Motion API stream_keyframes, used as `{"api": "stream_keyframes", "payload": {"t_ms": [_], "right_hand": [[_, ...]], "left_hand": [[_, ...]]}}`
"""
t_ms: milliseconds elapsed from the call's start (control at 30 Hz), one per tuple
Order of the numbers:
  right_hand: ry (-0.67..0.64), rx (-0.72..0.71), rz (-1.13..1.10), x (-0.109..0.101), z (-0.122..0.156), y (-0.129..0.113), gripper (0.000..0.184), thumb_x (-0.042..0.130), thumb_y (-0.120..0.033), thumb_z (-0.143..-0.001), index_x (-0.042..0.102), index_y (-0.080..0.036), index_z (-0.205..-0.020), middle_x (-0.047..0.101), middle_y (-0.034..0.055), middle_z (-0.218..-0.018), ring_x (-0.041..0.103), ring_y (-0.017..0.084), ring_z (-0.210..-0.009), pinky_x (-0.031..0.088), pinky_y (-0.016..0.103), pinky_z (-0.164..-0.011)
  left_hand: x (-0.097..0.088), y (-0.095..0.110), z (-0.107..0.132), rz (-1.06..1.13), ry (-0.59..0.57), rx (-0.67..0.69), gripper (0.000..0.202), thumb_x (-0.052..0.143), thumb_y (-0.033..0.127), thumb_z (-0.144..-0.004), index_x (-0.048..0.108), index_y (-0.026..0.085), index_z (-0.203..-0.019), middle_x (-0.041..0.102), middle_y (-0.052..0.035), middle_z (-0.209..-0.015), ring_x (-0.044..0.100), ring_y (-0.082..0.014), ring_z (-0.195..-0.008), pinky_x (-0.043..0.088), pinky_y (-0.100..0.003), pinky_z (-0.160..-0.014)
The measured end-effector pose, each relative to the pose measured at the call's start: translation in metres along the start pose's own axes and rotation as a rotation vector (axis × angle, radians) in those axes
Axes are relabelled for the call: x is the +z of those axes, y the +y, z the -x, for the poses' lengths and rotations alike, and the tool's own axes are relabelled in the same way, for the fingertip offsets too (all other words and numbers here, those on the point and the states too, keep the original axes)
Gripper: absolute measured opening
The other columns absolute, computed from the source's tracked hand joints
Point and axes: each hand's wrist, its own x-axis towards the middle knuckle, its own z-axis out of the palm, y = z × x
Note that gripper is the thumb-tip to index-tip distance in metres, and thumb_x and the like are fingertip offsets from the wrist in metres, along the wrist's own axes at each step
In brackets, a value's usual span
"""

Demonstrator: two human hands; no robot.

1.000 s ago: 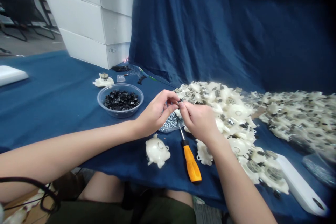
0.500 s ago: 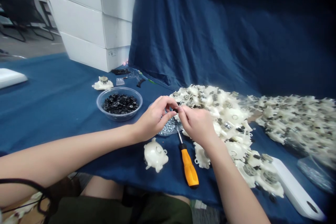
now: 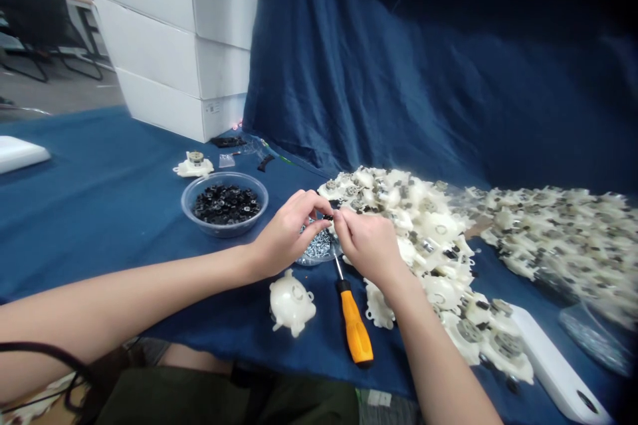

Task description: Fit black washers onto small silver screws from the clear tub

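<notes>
left hand (image 3: 286,239) and right hand (image 3: 366,246) pinch a tiny dark part (image 3: 329,217); which way it points is too small to tell.

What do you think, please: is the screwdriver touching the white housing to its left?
Apart: the head view shows blue cloth between the screwdriver and white housing.

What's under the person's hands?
A clear container of silver screws sits just below the left hand and right hand. The hands hide most of it, including its far side.
</notes>
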Motion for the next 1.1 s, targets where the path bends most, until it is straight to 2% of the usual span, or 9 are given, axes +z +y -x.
{"api": "stream_keyframes", "payload": {"t_ms": [367,633,1100], "right_hand": [[-0.026,0.018,-0.094,-0.0019,-0.0003,-0.0009,0.039,0.036,-0.036,-0.108,0.057,-0.018,-0.080,0.058,-0.0022,-0.057,0.049,0.010,-0.048,0.019,0.027,-0.053],[-0.070,0.027,-0.140,-0.0046,-0.0009,-0.0050,0.022,0.042,-0.030,-0.103,0.062,-0.020,-0.099,0.064,-0.0029,-0.063,0.058,0.012,-0.054,0.023,0.028,-0.056],[-0.028,0.058,-0.122,-0.0028,-0.0019,-0.0027,0.021,0.044,-0.028,-0.099,0.064,-0.020,-0.100,0.062,-0.0027,-0.059,0.058,0.013,-0.052,0.024,0.027,-0.055]], "left_hand": [[-0.0012,0.0014,0.0005,0.050,0.016,-0.075,0.011,0.062,0.015,-0.097,0.059,0.019,-0.106,0.059,-0.0022,-0.097,0.054,-0.0128,-0.083,0.048,-0.028,-0.075],[-0.0029,0.0025,0.0004,0.052,0.038,-0.098,0.016,0.063,0.012,-0.094,0.056,0.020,-0.106,0.054,-0.0018,-0.099,0.053,-0.0116,-0.082,0.049,-0.027,-0.075],[-0.0023,0.0020,-0.0012,0.069,0.019,-0.137,0.016,0.063,0.021,-0.098,0.060,0.021,-0.113,0.057,-0.0030,-0.099,0.058,-0.0135,-0.089,0.051,-0.027,-0.076]]}}
